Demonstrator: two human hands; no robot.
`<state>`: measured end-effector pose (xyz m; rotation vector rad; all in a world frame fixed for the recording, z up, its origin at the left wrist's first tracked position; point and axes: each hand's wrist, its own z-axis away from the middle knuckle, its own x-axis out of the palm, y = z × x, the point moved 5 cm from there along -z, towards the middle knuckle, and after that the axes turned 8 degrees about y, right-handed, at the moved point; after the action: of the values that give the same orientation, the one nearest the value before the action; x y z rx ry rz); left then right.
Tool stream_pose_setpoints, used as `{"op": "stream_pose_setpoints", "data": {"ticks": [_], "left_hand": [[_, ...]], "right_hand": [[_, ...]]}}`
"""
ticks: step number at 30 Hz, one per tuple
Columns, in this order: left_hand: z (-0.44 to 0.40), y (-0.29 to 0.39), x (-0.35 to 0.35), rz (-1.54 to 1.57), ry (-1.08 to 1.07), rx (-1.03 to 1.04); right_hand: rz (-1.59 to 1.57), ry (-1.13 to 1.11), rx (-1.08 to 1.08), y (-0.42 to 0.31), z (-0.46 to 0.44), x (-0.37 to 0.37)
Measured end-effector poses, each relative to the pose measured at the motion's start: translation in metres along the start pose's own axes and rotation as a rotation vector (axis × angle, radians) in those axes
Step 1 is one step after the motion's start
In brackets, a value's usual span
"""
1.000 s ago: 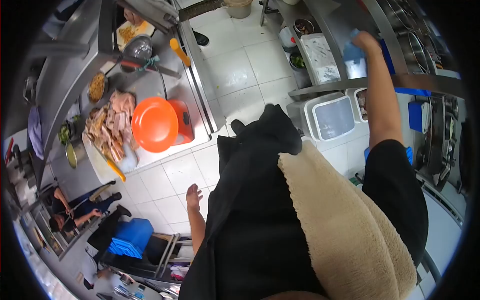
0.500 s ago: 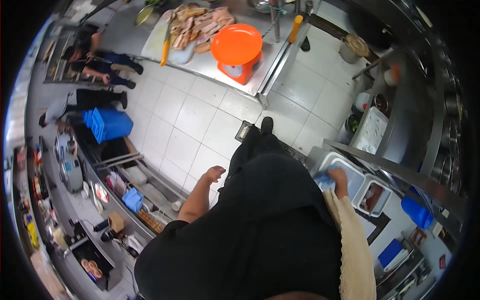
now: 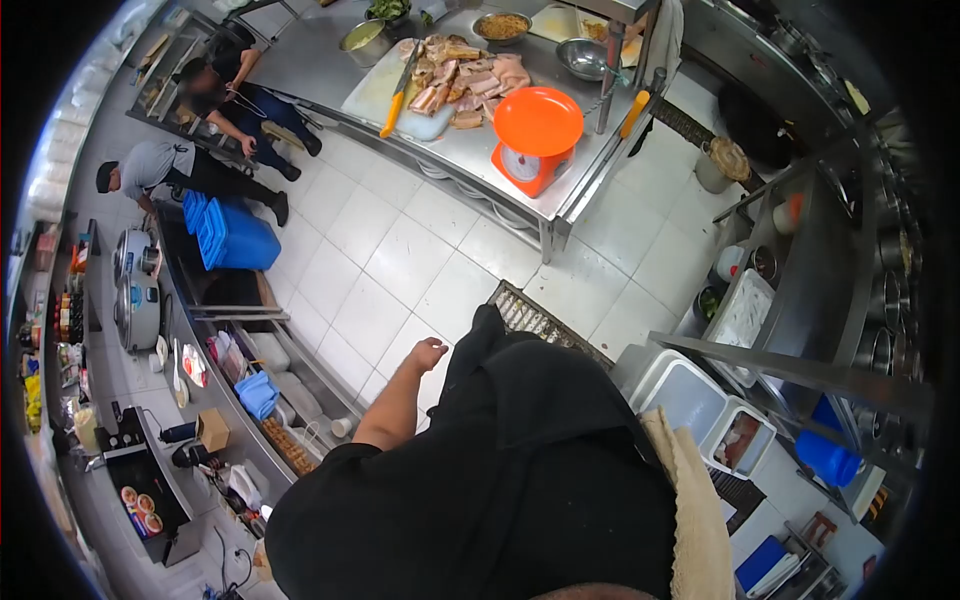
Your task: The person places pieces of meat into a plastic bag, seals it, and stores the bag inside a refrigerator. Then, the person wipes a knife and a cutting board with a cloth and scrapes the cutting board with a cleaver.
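Observation:
My left hand point(image 3: 428, 353) hangs over the tiled floor, away from my body, its fingers loosely curled and nothing visible in them. Out of sight is my right hand; my clothing and a beige towel point(image 3: 692, 510) hanging at my right side cover that area. Close to that side stand a large white tub point(image 3: 690, 392) and a smaller container with reddish contents point(image 3: 740, 442). Ahead, a steel table point(image 3: 330, 90) carries pieces of meat point(image 3: 465, 78), a yellow-handled knife point(image 3: 393, 110) and an orange scale point(image 3: 535, 140).
A metal floor grate point(image 3: 535, 318) crosses in front of my feet. Two people, one in a grey shirt point(image 3: 160, 165) and one in dark clothes point(image 3: 240, 90), stand at left near a blue bin point(image 3: 235, 235). Steel shelving point(image 3: 800, 365) lines the right; a counter point(image 3: 190, 400) runs along the left.
My right hand, which was by the white tub with something bluish, has gone out of view. My left hand stays low at my side. The table and scale appear farther right.

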<state>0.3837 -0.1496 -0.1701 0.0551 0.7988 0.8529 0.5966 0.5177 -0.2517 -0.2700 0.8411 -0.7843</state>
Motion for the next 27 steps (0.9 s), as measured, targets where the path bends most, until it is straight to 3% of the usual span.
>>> {"op": "stream_pose_setpoints", "data": {"ticks": [1,3,5,6,8,11,12,15,16,18,19,20,23,25,27], "left_hand": [[-0.005,0.003,-0.008,-0.002,0.038,0.069],[-0.031,-0.003,-0.024,-0.01,0.115,0.21],[-0.056,-0.017,-0.039,0.013,0.142,0.21],[-0.055,-0.016,-0.054,0.093,0.079,0.145],[-0.066,-0.017,-0.074,0.217,-0.001,0.073],[-0.097,0.002,-0.098,0.288,0.047,0.397],[-0.088,0.027,-0.112,0.336,-0.077,0.373],[-0.049,0.112,-0.153,0.512,-0.314,0.303],[-0.047,0.129,-0.159,0.663,-0.428,0.268],[-0.05,0.155,-0.176,0.947,-0.656,0.194],[-0.069,0.156,-0.184,0.975,-0.627,0.209],[-0.095,0.152,-0.184,1.005,-0.601,0.221],[-0.138,0.143,-0.201,1.083,-0.455,0.166],[-0.178,0.131,-0.204,1.108,-0.374,0.096],[-0.169,0.152,-0.225,1.118,-0.315,0.065]], "right_hand": [[0.132,0.027,-0.223,-0.017,-0.004,-0.003],[0.266,0.124,-0.459,-0.054,-0.014,-0.005],[-0.159,0.134,0.099,-0.095,-0.044,-0.008],[-0.569,0.18,0.401,-0.113,-0.054,0.0],[-0.198,0.142,0.421,-0.197,-0.084,-0.012],[-0.413,0.114,0.365,-0.357,-0.096,0.003],[-0.36,0.04,0.393,-0.381,-0.121,0.024],[-0.446,-0.174,0.134,-0.555,-0.121,0.046],[-0.483,-0.238,0.003,-0.597,-0.12,0.054],[-0.64,-0.337,-0.049,-0.668,-0.095,0.041],[-0.72,-0.384,-0.076,-0.693,-0.083,0.028],[-0.711,-0.332,-0.101,-0.699,-0.079,0.014],[-0.478,0.112,-0.118,-0.637,-0.106,-0.015],[-0.108,0.405,-0.048,-0.568,-0.114,-0.029],[0.102,0.4,0.128,-0.474,-0.131,-0.015]]}}
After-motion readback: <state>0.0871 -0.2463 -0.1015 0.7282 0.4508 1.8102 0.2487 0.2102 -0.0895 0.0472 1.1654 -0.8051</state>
